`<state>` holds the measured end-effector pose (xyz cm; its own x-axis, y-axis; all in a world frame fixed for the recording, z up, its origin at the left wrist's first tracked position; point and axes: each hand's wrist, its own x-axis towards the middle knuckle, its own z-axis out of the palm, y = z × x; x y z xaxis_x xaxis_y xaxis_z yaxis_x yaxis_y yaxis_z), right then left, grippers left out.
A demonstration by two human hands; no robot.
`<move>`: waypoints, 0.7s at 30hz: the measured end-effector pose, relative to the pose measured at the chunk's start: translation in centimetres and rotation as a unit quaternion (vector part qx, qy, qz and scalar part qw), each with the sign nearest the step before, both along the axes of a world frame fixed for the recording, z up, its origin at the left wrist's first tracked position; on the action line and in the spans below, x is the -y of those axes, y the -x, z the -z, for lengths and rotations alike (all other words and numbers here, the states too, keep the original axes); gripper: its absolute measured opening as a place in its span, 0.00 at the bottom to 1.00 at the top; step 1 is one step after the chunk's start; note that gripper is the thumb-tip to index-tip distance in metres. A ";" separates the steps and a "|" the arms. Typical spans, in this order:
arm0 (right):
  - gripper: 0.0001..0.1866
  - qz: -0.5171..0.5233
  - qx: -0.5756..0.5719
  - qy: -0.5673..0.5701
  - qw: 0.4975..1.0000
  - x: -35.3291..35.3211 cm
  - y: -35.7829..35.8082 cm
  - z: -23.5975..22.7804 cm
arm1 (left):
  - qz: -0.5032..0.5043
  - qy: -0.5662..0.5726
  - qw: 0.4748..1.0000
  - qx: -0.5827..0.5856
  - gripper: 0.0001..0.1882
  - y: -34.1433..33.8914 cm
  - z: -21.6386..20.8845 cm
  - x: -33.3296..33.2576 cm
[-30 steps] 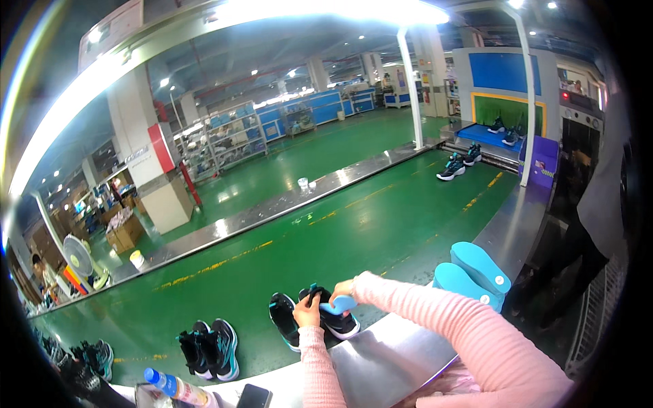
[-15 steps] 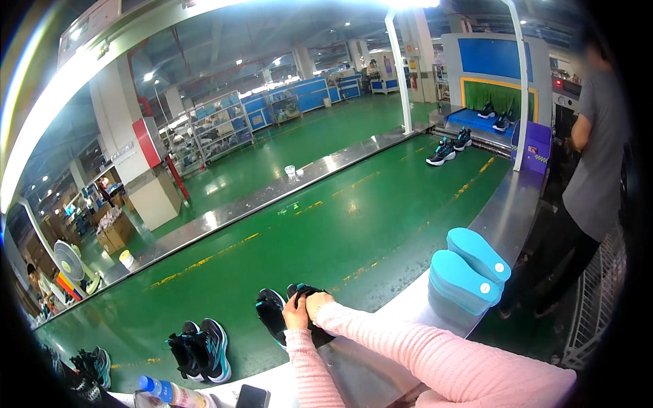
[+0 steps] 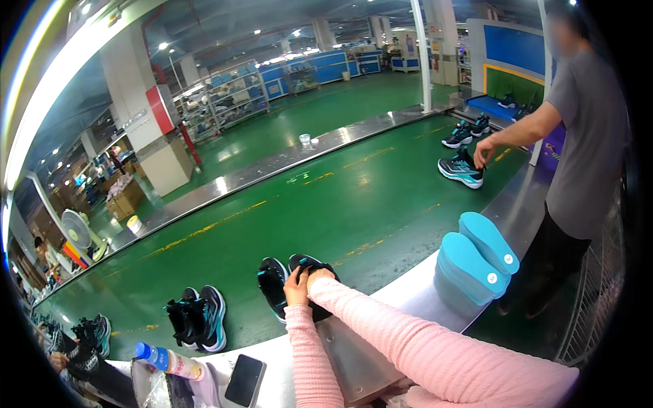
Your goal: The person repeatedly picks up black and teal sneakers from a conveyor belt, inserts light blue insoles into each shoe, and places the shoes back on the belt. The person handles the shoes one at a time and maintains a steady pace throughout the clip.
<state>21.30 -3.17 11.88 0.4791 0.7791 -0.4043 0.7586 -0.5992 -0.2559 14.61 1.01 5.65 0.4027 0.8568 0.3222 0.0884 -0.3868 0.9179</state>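
Note:
In front of me a black sneaker [image 3: 306,261] rests on the green conveyor belt, at the belt's near edge. My left hand [image 3: 295,289] grips the collar of that sneaker, fingers closed on it. Into the shoe's opening reaches my right hand [image 3: 318,275], its fingers hidden inside. A second black sneaker [image 3: 273,285] stands just to the left, untouched. Stacked turquoise insoles [image 3: 469,268], with round white stickers at their heels, lie on the white ledge to my right.
Another sneaker pair [image 3: 197,317] sits farther left on the belt [image 3: 354,217]. Beside my left arm are a phone [image 3: 245,381] and a bottle [image 3: 170,360]. At right, a co-worker's hand [image 3: 484,151] holds a sneaker [image 3: 462,168]; more sneakers [image 3: 458,134] stand behind it.
The co-worker has stepped in from the right and reached over the belt with a sneaker. My view has shifted slightly; both my hands stay at the same shoe.

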 end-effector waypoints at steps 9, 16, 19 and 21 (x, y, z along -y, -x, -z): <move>0.19 -0.124 -0.029 -0.071 0.989 0.8 -1.3 0.5 | -0.028 -0.008 1.000 -0.007 0.15 -0.5 0.3 -0.3; 0.16 -0.411 -0.086 -0.138 0.897 10.9 -5.1 -8.0 | -0.214 -0.258 0.942 0.009 0.07 -0.1 -7.2 5.7; 0.17 -0.376 -0.088 -0.276 0.880 16.0 -12.4 -12.8 | -0.063 -0.192 0.920 -0.334 0.08 -1.3 -6.9 4.5; 0.15 -0.268 -0.039 -0.287 0.919 18.8 -17.4 -15.9 | -0.001 -0.051 0.821 -0.569 0.13 -4.0 -10.0 6.0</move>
<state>38.70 -21.94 27.82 -0.0482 0.9903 0.1301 0.8714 0.1054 -0.4791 18.59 -4.96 15.68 0.4913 0.8500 -0.1901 0.8667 -0.4553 0.2039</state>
